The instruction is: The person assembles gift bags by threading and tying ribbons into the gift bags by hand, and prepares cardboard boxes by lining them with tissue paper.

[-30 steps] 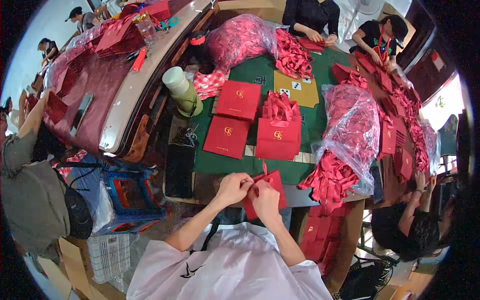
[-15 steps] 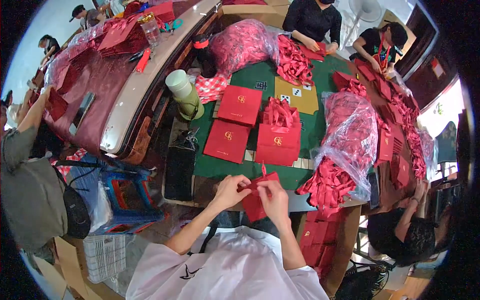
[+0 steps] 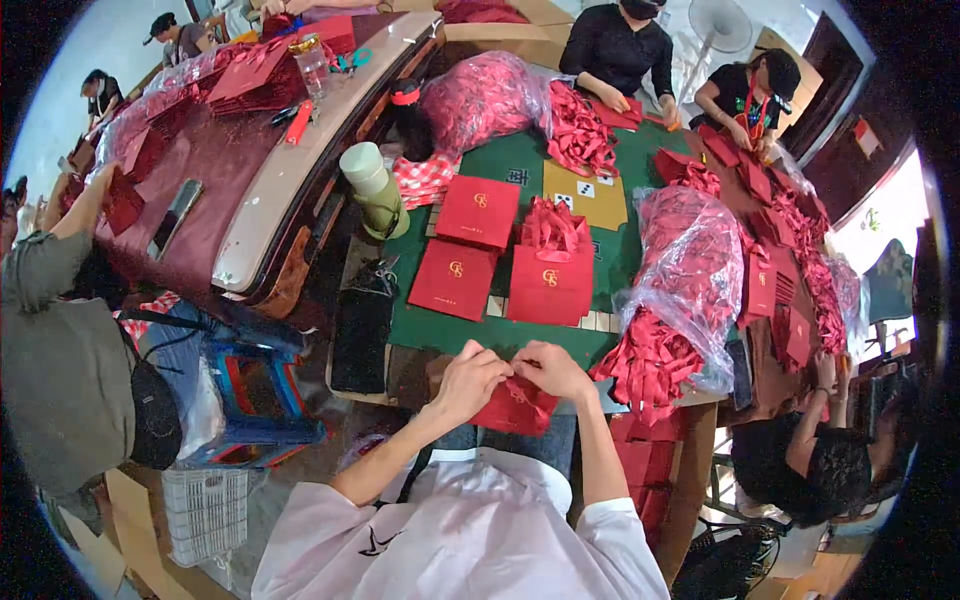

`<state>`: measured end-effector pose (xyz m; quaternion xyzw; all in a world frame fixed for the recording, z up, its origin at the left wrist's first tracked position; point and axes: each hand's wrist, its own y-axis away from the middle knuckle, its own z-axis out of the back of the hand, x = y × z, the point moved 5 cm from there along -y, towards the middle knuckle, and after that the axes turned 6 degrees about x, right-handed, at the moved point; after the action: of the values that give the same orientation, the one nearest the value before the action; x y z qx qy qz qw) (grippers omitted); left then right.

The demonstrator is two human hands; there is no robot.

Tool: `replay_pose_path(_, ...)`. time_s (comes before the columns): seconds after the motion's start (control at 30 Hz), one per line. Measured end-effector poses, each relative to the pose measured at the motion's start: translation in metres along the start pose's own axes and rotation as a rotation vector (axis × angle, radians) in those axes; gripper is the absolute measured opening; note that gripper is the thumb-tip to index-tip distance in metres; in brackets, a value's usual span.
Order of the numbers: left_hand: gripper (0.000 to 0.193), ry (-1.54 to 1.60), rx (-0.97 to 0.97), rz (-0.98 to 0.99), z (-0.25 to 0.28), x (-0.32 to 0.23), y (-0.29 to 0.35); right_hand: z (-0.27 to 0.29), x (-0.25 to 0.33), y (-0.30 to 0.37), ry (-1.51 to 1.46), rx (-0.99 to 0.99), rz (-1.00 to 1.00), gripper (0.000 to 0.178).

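Observation:
My left hand [image 3: 470,383] and my right hand [image 3: 548,368] meet at the near edge of the green table [image 3: 430,330], both pinching the top edge of a flat red paper bag [image 3: 515,408] that hangs over my lap. Fingers of both hands are closed on it. Just beyond my hands stands a stack of red bags with red ribbon handles [image 3: 550,270], and two flat red bags with gold emblems, one near [image 3: 455,278] and one farther [image 3: 479,210], lie left of it.
A clear plastic sack of red ribbons [image 3: 685,290] spills at my right. Another plastic sack [image 3: 480,95] sits at the back. A green-and-white flask [image 3: 370,190] stands left. Other people work around the table, at the far side, right and left. A blue stool [image 3: 255,390] stands on the floor.
The red bag has come down a little toward my lap, and my hands have shifted closer together along its top edge.

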<state>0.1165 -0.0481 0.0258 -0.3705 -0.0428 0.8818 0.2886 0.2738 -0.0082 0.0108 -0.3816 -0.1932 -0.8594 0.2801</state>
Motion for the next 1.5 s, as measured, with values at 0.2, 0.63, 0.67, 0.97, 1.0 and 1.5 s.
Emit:
replay_pose_path(0.2,0.019,-0.045,0.013,-0.129,-0.001,-0.005,0.004,-0.009,-0.021,0.000,-0.239,0.074,0.039,0.016)
replay_pose_path(0.63,0.016,0.041,0.014,-0.114,0.005,-0.010,-0.005,-0.030,-0.046,-0.002,-0.645,0.087,-0.174,0.014)
replay_pose_path(0.67,0.016,0.044,0.014,-0.114,0.003,-0.009,-0.005,-0.035,-0.052,-0.002,-0.700,0.068,-0.256,0.014)
replay_pose_path(0.97,0.014,0.126,0.044,0.054,-0.009,0.005,-0.003,-0.019,-0.066,-0.014,-0.594,-0.323,-0.367,0.019)
replay_pose_path(1.0,0.014,0.130,0.042,0.083,-0.009,0.009,-0.002,-0.016,-0.064,-0.013,-0.465,-0.345,-0.412,0.019)
replay_pose_path(1.5,0.015,0.073,-0.058,0.309,-0.030,0.056,-0.017,-0.006,-0.050,0.000,0.174,-0.618,-0.429,0.028)
